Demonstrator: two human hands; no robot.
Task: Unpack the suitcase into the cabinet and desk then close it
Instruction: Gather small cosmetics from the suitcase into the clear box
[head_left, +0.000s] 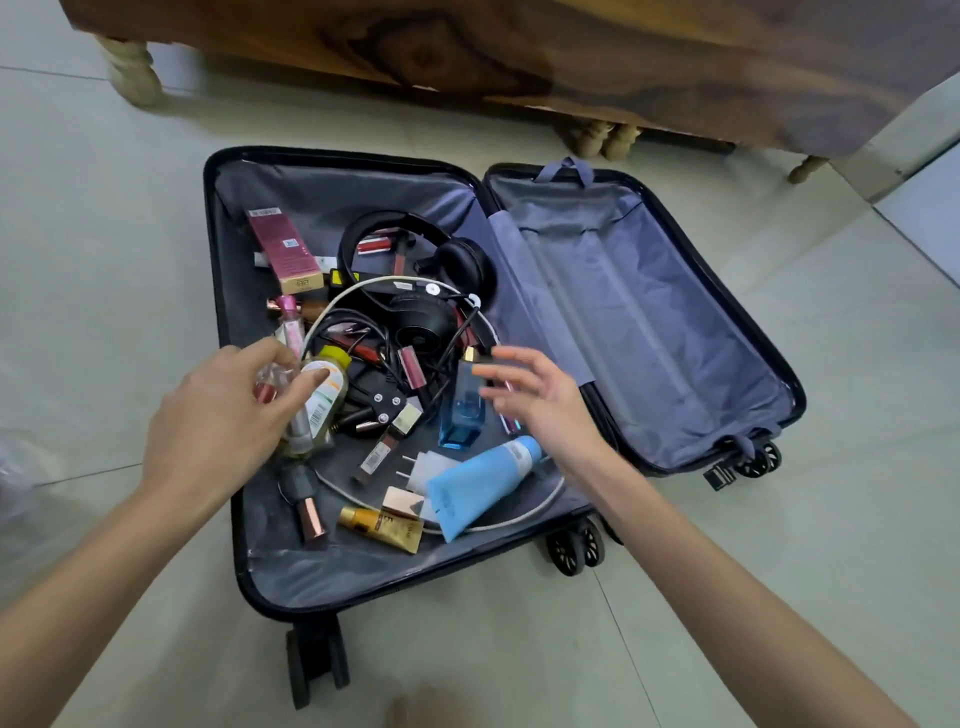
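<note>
The suitcase (363, 571) lies open on the floor, its left half crowded. The left hand (223, 415) grips a yellow-capped bottle (335, 359) near the left wall. The right hand (540, 395), fingers spread and holding nothing, hovers over the blue perfume bottle (462, 415). Unpacking looks barely begun to me. Next that right hand must close on the perfume.

Soft, even light lies bright on the pale floor (104, 260) and leaves a mild sheen on the lining of the suitcase (363, 577). Faint shadows sit under the wooden furniture (467, 47) and the wheels. The left hand (223, 415) and the small bottle (272, 382) it holds are smeared by motion, the right hand (540, 400) less so. Straight lines bow toward the corners; the bottom edge is out of focus
</note>
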